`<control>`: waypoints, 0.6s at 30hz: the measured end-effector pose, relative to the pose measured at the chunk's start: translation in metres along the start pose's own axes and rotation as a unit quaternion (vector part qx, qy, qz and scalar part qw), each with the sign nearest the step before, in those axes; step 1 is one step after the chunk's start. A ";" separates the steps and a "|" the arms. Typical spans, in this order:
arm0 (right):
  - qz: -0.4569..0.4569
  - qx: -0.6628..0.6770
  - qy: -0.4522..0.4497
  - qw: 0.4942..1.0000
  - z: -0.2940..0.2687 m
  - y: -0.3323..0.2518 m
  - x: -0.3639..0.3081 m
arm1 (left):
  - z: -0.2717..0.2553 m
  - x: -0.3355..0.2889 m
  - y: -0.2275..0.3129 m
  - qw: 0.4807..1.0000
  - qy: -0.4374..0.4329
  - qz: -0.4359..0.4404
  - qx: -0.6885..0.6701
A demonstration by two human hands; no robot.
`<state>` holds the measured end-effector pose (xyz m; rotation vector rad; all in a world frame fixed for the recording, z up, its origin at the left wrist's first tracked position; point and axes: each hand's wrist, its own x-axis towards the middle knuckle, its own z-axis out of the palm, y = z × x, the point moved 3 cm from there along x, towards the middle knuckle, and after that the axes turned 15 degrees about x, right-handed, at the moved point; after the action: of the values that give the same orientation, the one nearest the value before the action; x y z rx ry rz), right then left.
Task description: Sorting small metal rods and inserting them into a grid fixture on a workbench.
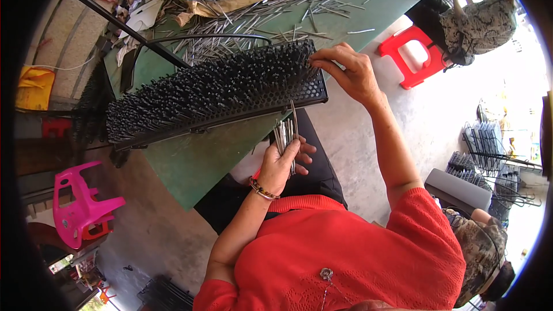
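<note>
A long black rack [311,90] with a perforated plate lies slantwise across the table. Dark thin rods [213,83] stand packed in most of its holes; bare holes show along the near edge at the right end. My left hand [279,168] is closed round a bundle of thin metal rods [284,133], held upright just in front of the rack. One rod sticks up higher than the others. At the rack's right end my right hand [351,72] pinches thumb and fingers together among the rod tips. Whatever is between those fingertips is too small to make out.
Loose metal rods [247,20] lie heaped on the green table [190,170] behind the rack. A black bar [121,23] slants over the left side. A pink stool [83,204] is at left, a red stool [412,57] at right. Another person [481,26] is at the far right.
</note>
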<state>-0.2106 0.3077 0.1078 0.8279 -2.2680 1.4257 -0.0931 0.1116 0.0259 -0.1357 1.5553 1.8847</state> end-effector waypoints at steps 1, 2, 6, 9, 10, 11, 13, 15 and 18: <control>0.002 -0.003 -0.004 1.000 0.000 0.000 0.001 | 0.000 0.000 0.000 1.000 0.002 0.002 0.004; 0.002 -0.003 -0.004 1.000 0.000 -0.001 0.001 | -0.001 0.000 0.000 1.000 0.004 0.004 0.007; 0.010 -0.002 -0.017 1.000 -0.001 -0.004 0.004 | -0.002 0.001 0.000 1.000 0.004 0.001 0.002; 0.017 -0.017 -0.033 0.999 -0.004 -0.009 0.006 | -0.002 0.001 -0.001 1.000 0.006 -0.003 0.008; 0.026 -0.026 -0.042 0.998 -0.005 -0.010 0.007 | -0.002 0.002 -0.001 1.000 0.004 0.000 0.003; 0.026 -0.026 -0.042 0.998 -0.006 -0.011 0.008 | -0.002 0.002 -0.002 1.000 0.003 0.002 -0.001; 0.034 -0.012 -0.064 0.997 -0.007 -0.012 0.010 | -0.002 0.002 -0.001 1.000 0.004 0.002 0.002; 0.027 -0.018 -0.068 0.997 -0.007 -0.012 0.011 | -0.002 0.002 -0.001 1.000 0.005 0.003 0.006; 0.017 -0.021 -0.075 0.997 -0.009 -0.013 0.012 | -0.003 0.002 -0.002 1.000 0.003 0.002 -0.002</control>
<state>-0.2117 0.3081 0.1277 0.9144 -2.4253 1.3676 -0.0946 0.1101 0.0226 -0.1388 1.5569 1.8922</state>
